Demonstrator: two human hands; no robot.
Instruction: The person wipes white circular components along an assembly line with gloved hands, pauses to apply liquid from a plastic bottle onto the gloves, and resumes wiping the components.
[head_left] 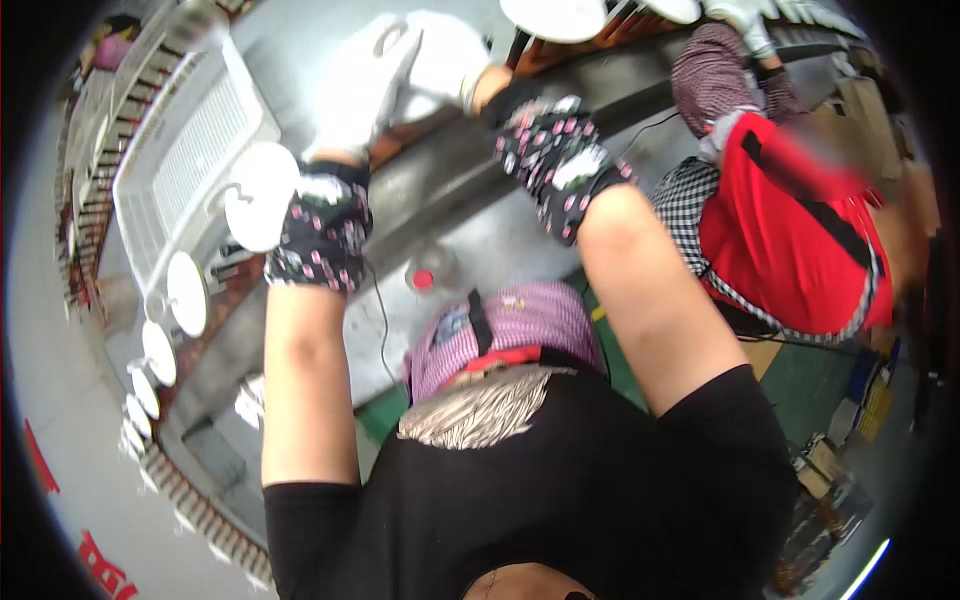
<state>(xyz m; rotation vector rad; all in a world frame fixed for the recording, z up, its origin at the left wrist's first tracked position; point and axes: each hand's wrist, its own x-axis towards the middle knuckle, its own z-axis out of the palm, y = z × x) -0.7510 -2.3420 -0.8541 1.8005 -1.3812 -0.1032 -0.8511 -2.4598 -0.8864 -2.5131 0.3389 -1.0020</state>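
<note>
"Black shirt (620,490) fills the bottom of my view. What do you get beyond it?"

"Both forearms reach up and away from me, in floral sleeves. At their ends are the left hand (368,95) and the right hand (438,72), in white gloves, close together over the metal table (290,50)."

"Are they clenched on anything?"

"I can't tell. Glare and blur wash out the fingers. Both are at a white piece (388,40) with a ring-like mark, but whether either one grasps it or merely touches it, I can't say."

"What's left of the grip?"

"A white basket (200,145), with a white disc (262,196) at its near corner. More discs run in a curved row, nearer me than the basket."

"And to the right?"

"Another white disc (556,14) at the top edge. Farther right, a co-worker (785,230) in red bends over, one gloved hand at the table's edge. Between my forearms, nearer me than the grip, I see a small red round thing (423,279) on a metal surface."
</note>
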